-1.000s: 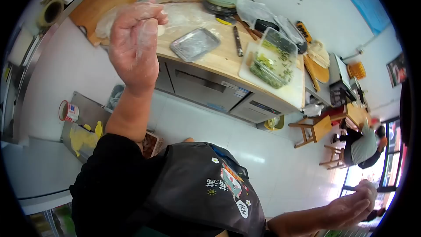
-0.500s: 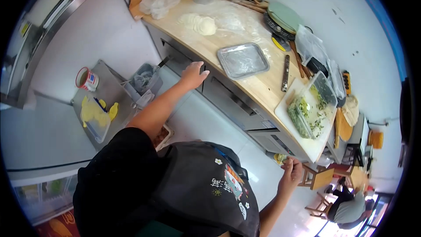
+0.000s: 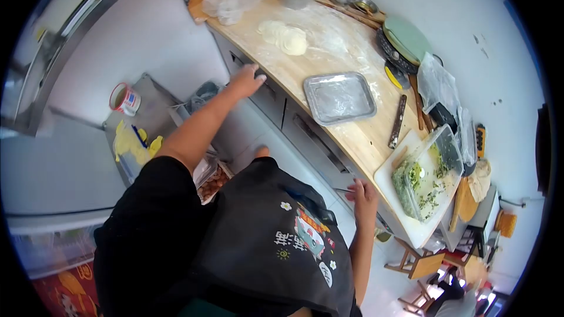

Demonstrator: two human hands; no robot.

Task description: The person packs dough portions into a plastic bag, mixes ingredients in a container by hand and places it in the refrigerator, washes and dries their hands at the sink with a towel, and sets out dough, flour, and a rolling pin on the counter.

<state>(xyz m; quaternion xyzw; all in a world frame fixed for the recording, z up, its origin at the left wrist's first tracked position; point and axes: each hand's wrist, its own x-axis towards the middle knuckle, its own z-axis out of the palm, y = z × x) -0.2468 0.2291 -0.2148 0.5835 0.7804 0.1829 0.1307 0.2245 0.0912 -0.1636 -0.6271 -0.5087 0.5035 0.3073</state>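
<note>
My left hand (image 3: 247, 81) is in the air by the front edge of the wooden worktop (image 3: 352, 135), fingers loosely apart and holding nothing. Beyond it, a stack of flat pale dough rounds (image 3: 292, 41) lies on the floured wood. A shallow metal tray (image 3: 339, 98), dusted white inside, sits between the dough and the worktop's front edge. My right hand (image 3: 364, 198) hangs before the drawer fronts, its fingers partly spread with nothing visible in them. Nearest to it is a white cutting board (image 3: 388, 170) bearing a tilted clear container (image 3: 405, 199) with chopped greens.
A dark rolling pin (image 3: 398, 121), a yellow-edged scraper (image 3: 395, 75) and a round pan with a green lid (image 3: 408, 38) lie along the wall side. To the left stand a steel surface with a red-and-white can (image 3: 124, 100) and a tub of brown pieces (image 3: 214, 185). Wooden stools (image 3: 414, 261) stand beyond.
The view has shifted. My right hand has risen toward the worktop front, its pinched fingers now loosened. My left hand stays near the worktop edge, and a foot has come into view below.
</note>
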